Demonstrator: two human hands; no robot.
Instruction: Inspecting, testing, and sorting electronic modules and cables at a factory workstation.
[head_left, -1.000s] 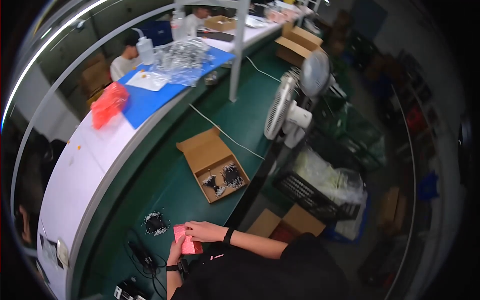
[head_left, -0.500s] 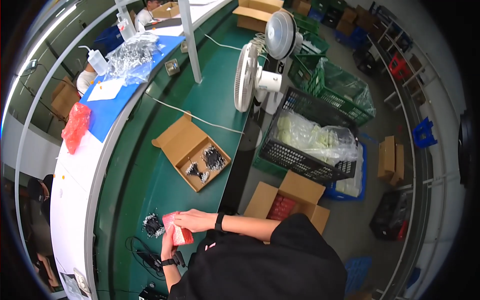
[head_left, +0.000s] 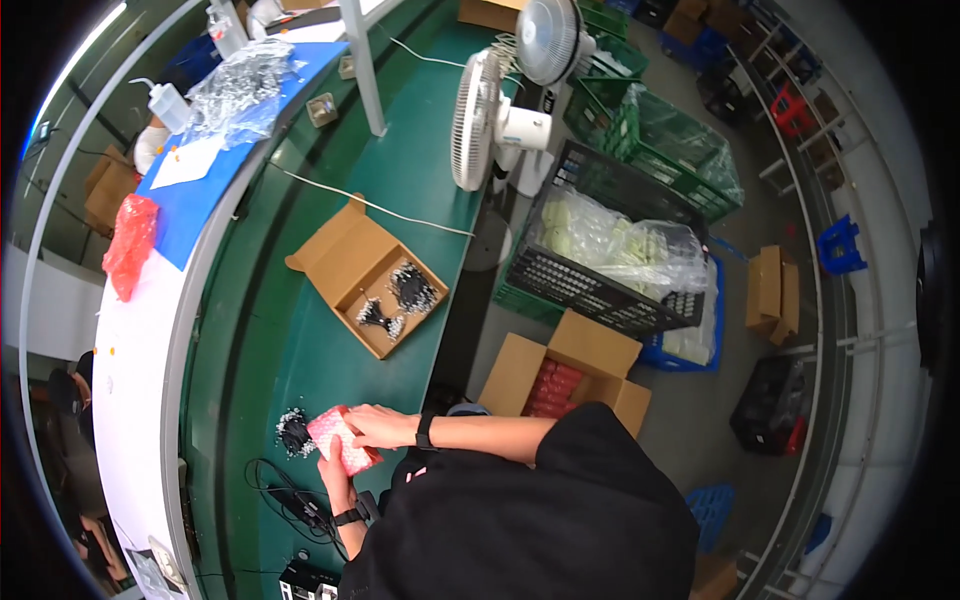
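Beside dark bundle (head_left: 294, 432), near cables (head_left: 306, 508), left grip (head_left: 336, 472) and right grip (head_left: 384, 427) pinch pink packet (head_left: 331, 428).

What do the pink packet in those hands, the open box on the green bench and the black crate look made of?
Pink packet: probably plastic bubble wrap, slightly shiny, judging by its dotted pattern; whatever is inside is hidden. Open box: matt brown cardboard, by its colour and folded-back lid. Black crate: likely dull moulded plastic, by its regular rows of openings.
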